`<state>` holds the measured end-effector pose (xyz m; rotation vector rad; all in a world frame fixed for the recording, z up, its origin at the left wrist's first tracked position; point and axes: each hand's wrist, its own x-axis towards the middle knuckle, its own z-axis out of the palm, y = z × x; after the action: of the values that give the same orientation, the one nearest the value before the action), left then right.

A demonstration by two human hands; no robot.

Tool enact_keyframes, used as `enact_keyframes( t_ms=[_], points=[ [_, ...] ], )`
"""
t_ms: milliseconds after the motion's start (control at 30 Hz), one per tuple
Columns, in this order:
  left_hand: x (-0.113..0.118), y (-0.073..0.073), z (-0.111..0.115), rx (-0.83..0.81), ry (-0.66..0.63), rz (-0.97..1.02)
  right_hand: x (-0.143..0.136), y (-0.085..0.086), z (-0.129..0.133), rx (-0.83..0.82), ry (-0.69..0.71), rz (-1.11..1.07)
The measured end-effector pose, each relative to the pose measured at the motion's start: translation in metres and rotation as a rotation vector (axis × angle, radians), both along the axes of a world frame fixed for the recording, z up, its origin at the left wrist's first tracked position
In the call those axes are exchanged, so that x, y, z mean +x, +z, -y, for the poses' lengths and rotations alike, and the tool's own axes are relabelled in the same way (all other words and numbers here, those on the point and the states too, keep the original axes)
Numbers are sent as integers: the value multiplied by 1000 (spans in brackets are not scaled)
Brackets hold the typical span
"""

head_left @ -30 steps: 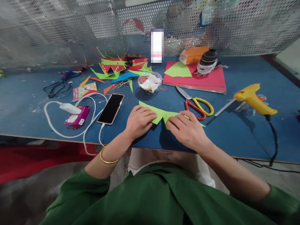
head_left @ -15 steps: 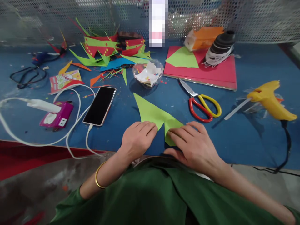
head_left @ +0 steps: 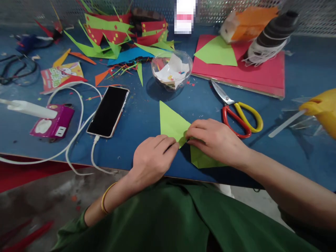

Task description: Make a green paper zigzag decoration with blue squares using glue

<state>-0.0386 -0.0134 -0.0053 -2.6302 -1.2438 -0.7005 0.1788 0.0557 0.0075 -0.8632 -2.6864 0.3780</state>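
Observation:
A light green folded paper (head_left: 172, 122) lies on the blue table near its front edge, one pointed part reaching up and left, another part lying under my right wrist. My left hand (head_left: 154, 157) presses on its lower left side, fingers close together at the paper's middle. My right hand (head_left: 214, 140) has its thumb and fingers pinched on the paper at the middle, close to the left fingertips. The scissors (head_left: 231, 103) with red and yellow handles lie just beyond my right hand, touched by neither hand.
A phone (head_left: 109, 111) on a white cable and a purple power adapter (head_left: 54, 120) are at left. A clear bowl (head_left: 172, 71) with scraps stands behind the paper. A yellow glue gun (head_left: 324, 108) is at right, red sheets (head_left: 262, 78) and a black bottle (head_left: 273, 36) behind.
My right hand has moved from the paper's right part to its middle, beside my left hand. The right part of the paper now lies lower and further right. The view has shifted.

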Motion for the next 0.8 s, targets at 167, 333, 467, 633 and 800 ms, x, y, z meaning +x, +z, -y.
enact_keyframes(
  t_ms=[167, 333, 467, 633, 800],
  points=[
    [3, 3, 1, -37, 54, 44, 7, -12, -5, -82, 9, -124],
    [5, 3, -3, -149, 136, 179, 6, -12, -7, -136, -9, -171],
    [4, 3, -6, -227, 185, 237, 4, -12, -5, -101, -37, -178],
    [4, 3, -9, -293, 233, 236, 3, -12, -2, -102, -63, -176],
    [5, 2, -11, -303, 252, 215, 2, -11, -2, -120, -82, -169]
  ],
)
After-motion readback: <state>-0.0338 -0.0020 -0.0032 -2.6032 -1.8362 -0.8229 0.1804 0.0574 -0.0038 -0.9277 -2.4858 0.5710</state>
